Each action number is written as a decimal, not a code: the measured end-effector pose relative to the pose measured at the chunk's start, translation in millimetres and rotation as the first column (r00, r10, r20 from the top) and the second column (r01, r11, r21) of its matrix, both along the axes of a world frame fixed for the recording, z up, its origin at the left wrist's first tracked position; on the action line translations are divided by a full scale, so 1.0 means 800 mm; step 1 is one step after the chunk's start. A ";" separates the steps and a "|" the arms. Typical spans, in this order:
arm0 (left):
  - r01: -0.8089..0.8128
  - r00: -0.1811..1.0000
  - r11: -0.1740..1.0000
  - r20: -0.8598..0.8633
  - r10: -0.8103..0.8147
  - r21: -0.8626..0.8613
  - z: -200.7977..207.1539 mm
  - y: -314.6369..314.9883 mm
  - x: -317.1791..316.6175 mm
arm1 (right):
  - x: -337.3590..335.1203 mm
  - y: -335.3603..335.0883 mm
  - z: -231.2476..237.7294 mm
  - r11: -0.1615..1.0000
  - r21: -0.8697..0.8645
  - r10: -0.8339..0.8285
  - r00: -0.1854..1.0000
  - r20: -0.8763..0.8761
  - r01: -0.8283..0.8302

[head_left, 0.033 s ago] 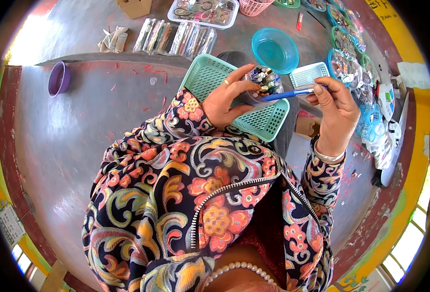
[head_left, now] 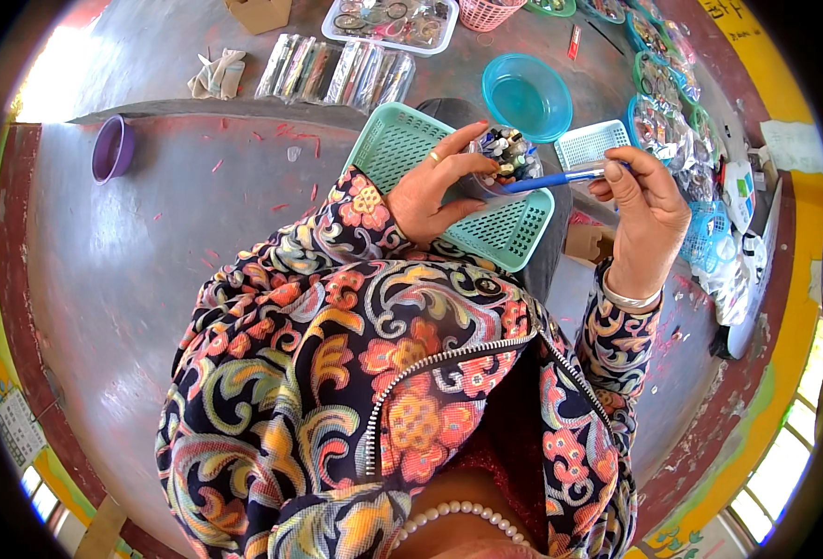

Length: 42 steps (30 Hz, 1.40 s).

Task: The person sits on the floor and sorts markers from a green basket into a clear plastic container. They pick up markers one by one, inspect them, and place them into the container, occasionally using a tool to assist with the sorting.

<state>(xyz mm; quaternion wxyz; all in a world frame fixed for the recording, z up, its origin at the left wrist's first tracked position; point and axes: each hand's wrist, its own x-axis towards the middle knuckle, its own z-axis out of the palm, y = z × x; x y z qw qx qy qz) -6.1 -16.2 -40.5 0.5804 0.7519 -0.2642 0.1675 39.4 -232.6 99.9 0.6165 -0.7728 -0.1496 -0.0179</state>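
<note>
Beads fill the small clear cup (head_left: 509,158) that the left hand (head_left: 435,191) cradles above a teal perforated basket (head_left: 411,140), fingers (head_left: 467,166) curled around its side and rim. Such a cup is probably light and thin-walled, stiff enough to hold shape yet easy to squeeze out of round, and the loose mixed-colour bits inside would spill if it tipped; the wall below the rim looks like the safest hold, kept level. To its right, the right hand (head_left: 649,210) pinches a slim blue-handled tool (head_left: 551,179) near its far end, its tip reaching into the cup. The tool seems rigid and light, best gripped close to the working end for control.

Around them, going left to right: a purple bowl (head_left: 113,149) sits far left on the worn grey floor (head_left: 150,298), which is scuffed and flecked with red scraps. Clear wrapped packets (head_left: 337,70) lie in a row farther off, then a white tray (head_left: 388,20) of small pieces, a turquoise bowl (head_left: 526,95), a small white basket (head_left: 590,142), and bagged goods (head_left: 672,130) along the right. Yellow painted edging rims the space.
</note>
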 end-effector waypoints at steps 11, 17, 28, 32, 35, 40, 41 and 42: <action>0.048 0.999 0.996 0.005 -0.048 -0.081 -0.012 -0.003 0.005 | 0.035 -0.014 -0.023 0.969 0.243 0.095 0.970 -0.225 -0.038; 0.068 0.998 0.996 0.004 -0.068 -0.053 -0.005 -0.002 0.004 | 0.035 -0.010 -0.023 0.985 0.171 0.054 0.972 -0.230 -0.014; 0.066 0.998 0.997 0.013 -0.065 -0.029 -0.004 0.000 0.003 | 0.023 0.000 0.014 0.975 -0.071 0.211 0.977 -0.032 -0.213; 0.049 0.998 0.999 0.043 -0.048 -0.007 -0.005 0.000 0.006 | 0.039 -0.008 0.029 0.834 -0.084 0.548 0.836 0.017 -0.545; 0.064 0.998 0.998 0.002 -0.064 -0.023 -0.005 0.000 0.004 | 0.041 0.003 0.042 0.790 -0.179 0.595 0.804 -0.003 -0.586; 0.049 0.999 0.999 0.025 -0.048 -0.004 0.003 -0.001 0.003 | 0.029 0.033 0.034 0.857 -0.283 0.354 0.892 -0.280 -0.430; 0.042 0.999 0.999 0.029 -0.042 0.002 0.004 0.000 0.003 | 0.028 0.039 0.028 0.880 -0.183 0.381 0.880 -0.284 -0.439; 0.041 0.999 0.999 0.026 -0.041 0.002 0.003 0.000 0.003 | 0.026 0.040 0.025 0.884 -0.197 0.368 0.890 -0.268 -0.424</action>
